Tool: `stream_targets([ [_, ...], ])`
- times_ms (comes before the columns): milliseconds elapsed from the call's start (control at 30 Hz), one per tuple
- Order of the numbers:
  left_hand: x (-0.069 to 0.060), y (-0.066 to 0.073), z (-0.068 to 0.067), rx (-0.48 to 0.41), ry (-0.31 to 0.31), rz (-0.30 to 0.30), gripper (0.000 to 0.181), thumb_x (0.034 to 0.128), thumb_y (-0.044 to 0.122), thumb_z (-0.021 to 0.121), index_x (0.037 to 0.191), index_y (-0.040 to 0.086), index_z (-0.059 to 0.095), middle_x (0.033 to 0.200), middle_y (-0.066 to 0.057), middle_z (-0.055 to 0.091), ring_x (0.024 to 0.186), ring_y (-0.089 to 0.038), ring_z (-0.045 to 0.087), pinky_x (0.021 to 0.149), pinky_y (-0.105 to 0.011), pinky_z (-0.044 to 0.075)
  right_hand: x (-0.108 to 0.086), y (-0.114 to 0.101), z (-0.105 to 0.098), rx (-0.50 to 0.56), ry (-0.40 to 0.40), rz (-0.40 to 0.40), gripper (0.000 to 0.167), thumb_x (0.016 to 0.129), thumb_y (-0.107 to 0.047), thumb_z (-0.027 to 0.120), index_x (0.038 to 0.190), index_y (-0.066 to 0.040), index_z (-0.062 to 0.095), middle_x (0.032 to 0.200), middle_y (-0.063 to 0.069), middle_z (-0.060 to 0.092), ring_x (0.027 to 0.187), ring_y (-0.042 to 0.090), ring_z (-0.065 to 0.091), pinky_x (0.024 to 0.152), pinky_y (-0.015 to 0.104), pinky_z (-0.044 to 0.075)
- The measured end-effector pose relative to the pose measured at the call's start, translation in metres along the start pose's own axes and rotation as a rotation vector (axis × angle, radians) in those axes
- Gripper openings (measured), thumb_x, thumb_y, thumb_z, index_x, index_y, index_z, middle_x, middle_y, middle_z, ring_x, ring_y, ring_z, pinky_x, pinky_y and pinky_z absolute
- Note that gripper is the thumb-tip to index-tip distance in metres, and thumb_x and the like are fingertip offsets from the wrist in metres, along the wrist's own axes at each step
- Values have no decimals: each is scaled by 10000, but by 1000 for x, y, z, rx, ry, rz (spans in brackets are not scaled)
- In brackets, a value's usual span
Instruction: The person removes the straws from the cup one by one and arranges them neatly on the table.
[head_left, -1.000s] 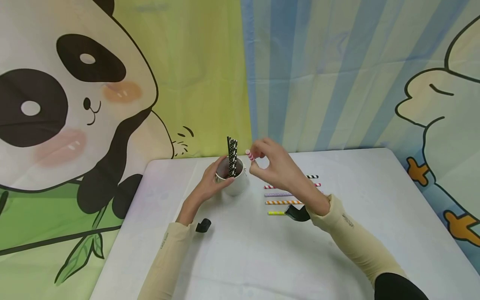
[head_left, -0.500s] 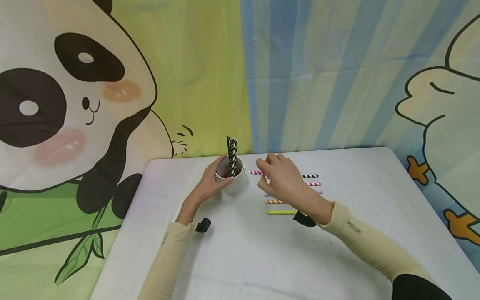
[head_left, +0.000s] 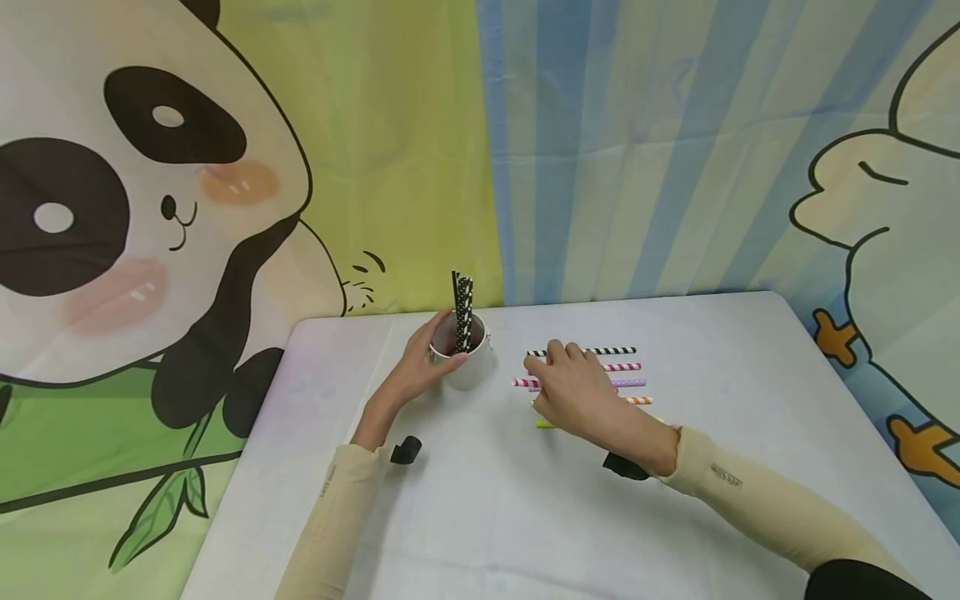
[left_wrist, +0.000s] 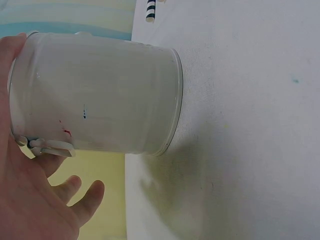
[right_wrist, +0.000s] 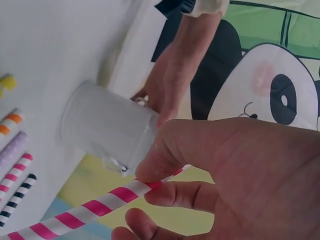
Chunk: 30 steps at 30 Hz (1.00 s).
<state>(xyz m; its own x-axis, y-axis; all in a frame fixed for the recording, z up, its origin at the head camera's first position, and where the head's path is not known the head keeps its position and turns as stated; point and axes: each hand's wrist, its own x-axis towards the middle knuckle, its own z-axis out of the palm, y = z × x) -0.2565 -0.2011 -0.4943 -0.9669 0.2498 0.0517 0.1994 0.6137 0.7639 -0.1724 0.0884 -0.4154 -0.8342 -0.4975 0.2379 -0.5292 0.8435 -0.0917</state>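
Note:
A white bucket (head_left: pixel 474 373) stands upright on the table. My left hand (head_left: pixel 420 364) grips it near the rim, thumb on the near side and fingers round the left; in the left wrist view some fingers (left_wrist: pixel 90 200) stick out free of its wall. Several black straws with white patterns (head_left: pixel 464 321) rise from inside. My right hand (head_left: pixel 581 396) pinches a pink-and-white striped straw (right_wrist: pixel 97 207) between thumb and finger, above the row of straws. In the head view, that hand hides most of the pinched straw.
Right of the bucket lie a black-and-white striped straw (head_left: pixel 618 350), a pink striped one (head_left: pixel 626 367), a lilac one (head_left: pixel 632 383), an orange striped one (head_left: pixel 640 401) and a yellow one (head_left: pixel 544 424). A printed curtain (head_left: pixel 420 167) hangs behind the white table (head_left: pixel 480 517).
My right hand has moved from beside the bucket's rim rightward and nearer, over the row, carrying the pink striped straw, which has tipped to roughly level. The left hand and bucket stay put.

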Motion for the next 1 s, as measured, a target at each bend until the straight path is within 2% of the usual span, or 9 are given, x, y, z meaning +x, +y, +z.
stream_targets([
  [267,0,-1,0,6,-2,-2,851,902,507,692,1589,398,203,1658,-28,252,1543,-303,179,1197,-632,204,-22,-1,14,-36,-83,31,324,789,-66,562,1085,-169,642,901,99,529,782,290,468,676,458,384],
  [400,0,-1,-1,7,-6,-4,858,904,511,690,1596,377,200,1660,-34,246,1543,-307,180,1194,-637,205,-32,0,18,-42,-101,40,301,788,-72,570,1070,-153,636,890,102,532,793,292,472,684,480,396],
  [567,0,0,-1,3,-5,3,860,908,504,688,1602,337,210,1655,-43,254,1539,-308,191,1194,-634,209,-40,2,13,-52,-79,50,278,772,-59,591,1037,-137,626,871,105,526,784,295,470,667,482,394],
  [767,0,1,-1,-6,-6,2,842,910,485,692,1592,381,208,1655,-37,256,1539,-310,190,1193,-639,206,-43,9,5,-85,-24,41,229,729,-21,582,934,-123,592,846,102,513,750,294,461,654,455,378],
  [867,0,1,-1,-3,-7,-2,841,910,495,687,1590,392,202,1657,-37,251,1541,-312,183,1191,-643,204,-45,12,5,-100,-68,35,220,756,-26,601,954,-121,607,842,100,505,748,291,447,662,465,386],
  [1000,0,1,-1,-3,-10,-8,846,907,507,686,1590,396,198,1657,-37,250,1541,-310,183,1192,-641,207,-48,15,15,-144,-163,21,241,800,-63,651,1033,-124,626,873,114,511,797,313,466,691,491,405],
])
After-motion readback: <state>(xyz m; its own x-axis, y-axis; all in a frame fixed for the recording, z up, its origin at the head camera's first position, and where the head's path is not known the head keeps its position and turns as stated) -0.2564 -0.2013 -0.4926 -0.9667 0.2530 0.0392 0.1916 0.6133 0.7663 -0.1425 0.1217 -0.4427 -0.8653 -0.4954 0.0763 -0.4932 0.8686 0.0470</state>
